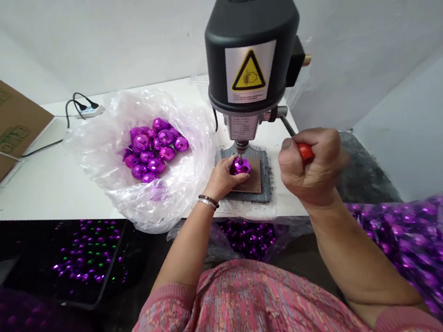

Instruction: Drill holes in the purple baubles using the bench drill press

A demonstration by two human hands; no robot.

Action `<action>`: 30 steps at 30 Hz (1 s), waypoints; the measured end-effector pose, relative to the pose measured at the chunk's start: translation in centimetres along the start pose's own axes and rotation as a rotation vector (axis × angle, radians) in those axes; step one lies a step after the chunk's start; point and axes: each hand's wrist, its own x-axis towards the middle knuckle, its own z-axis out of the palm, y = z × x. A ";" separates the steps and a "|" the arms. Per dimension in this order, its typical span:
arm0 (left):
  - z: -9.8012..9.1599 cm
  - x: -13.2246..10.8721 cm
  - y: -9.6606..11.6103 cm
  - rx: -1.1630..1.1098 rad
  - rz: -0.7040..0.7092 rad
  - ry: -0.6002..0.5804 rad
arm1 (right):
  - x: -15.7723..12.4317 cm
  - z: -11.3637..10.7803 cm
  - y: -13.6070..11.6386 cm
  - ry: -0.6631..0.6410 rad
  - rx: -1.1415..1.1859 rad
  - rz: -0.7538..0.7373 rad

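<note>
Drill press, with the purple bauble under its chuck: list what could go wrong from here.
The left hand pinches the purple bauble right beneath the chuck; if it slips, that hand could get caught. The bauble is round and glossy, so it may spin or crack under pressure from the red lever gripped by the right hand.

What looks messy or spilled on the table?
Dark crumbs lie scattered on the white table around the drill's grey base, beside the left hand holding a purple ball. The right hand grips the red handle. The bag of balls also sags over the table's front edge.
</note>
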 end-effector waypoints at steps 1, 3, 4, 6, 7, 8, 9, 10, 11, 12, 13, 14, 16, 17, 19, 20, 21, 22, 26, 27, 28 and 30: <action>0.0 0.0 -0.1 -0.004 -0.005 0.002 | -0.1 0.1 0.0 0.025 0.001 -0.007; 0.1 -0.1 -0.1 -0.001 -0.014 0.013 | -0.4 0.5 -0.2 0.071 0.007 -0.009; 0.1 -0.1 -0.1 0.007 -0.015 0.016 | -0.5 0.6 -0.2 0.091 0.013 -0.009; 0.0 -0.2 -0.1 0.040 -0.013 0.013 | -0.8 0.9 -0.3 0.120 0.029 -0.006; 0.0 -0.2 0.0 0.061 -0.011 0.007 | -0.9 1.0 -0.3 0.129 0.039 -0.004; 0.0 -0.2 0.0 0.079 -0.009 0.002 | -1.0 1.1 -0.3 0.135 0.048 -0.001; -0.1 -0.2 0.1 0.093 -0.007 -0.004 | -1.1 1.2 -0.3 0.139 0.058 0.003; -0.1 -0.2 0.1 0.102 -0.004 -0.009 | -1.2 1.3 -0.4 0.143 0.067 0.010; -0.1 -0.2 0.1 0.107 0.000 -0.015 | -1.2 1.4 -0.4 0.147 0.074 0.015; -0.1 -0.2 0.1 0.108 0.006 -0.022 | -1.3 1.4 -0.4 0.151 0.080 0.019; -0.1 -0.2 0.1 0.108 0.011 -0.029 | -1.4 1.5 -0.5 0.155 0.087 0.023; -0.1 -0.2 0.1 0.108 0.014 -0.031 | -1.5 1.6 -0.5 0.158 0.095 0.029; -0.1 -0.2 0.2 0.105 0.014 -0.023 | -1.9 1.8 -0.5 0.160 0.112 0.034; -0.2 -0.2 0.2 0.102 0.012 -0.020 | -2.2 1.8 -0.4 0.156 0.121 0.033; -0.2 -0.3 0.3 0.096 0.011 -0.022 | -2.6 1.9 -0.5 0.146 0.141 0.027; -0.3 -0.3 0.4 0.091 0.013 -0.026 | -2.6 2.0 -0.5 0.143 0.149 0.028; -0.3 -0.3 0.4 0.086 0.016 -0.031 | -2.4 1.9 -0.5 0.141 0.156 0.033; -0.3 -0.3 0.5 0.078 0.017 -0.036 | -2.0 1.8 -0.6 0.144 0.156 0.046; -0.4 -0.5 0.6 0.026 0.001 -0.053 | 1.9 1.3 -0.7 0.164 0.119 0.167; -0.4 -0.8 0.6 0.011 -0.002 -0.056 | 3.0 1.1 -0.7 0.140 0.121 0.209; -0.6 -1.1 0.6 -0.003 0.001 -0.061 | 4.1 1.0 -0.7 0.114 0.141 0.260; -1.1 -2.2 0.6 -0.028 0.028 -0.086 | 5.5 0.8 -0.7 0.055 0.189 0.337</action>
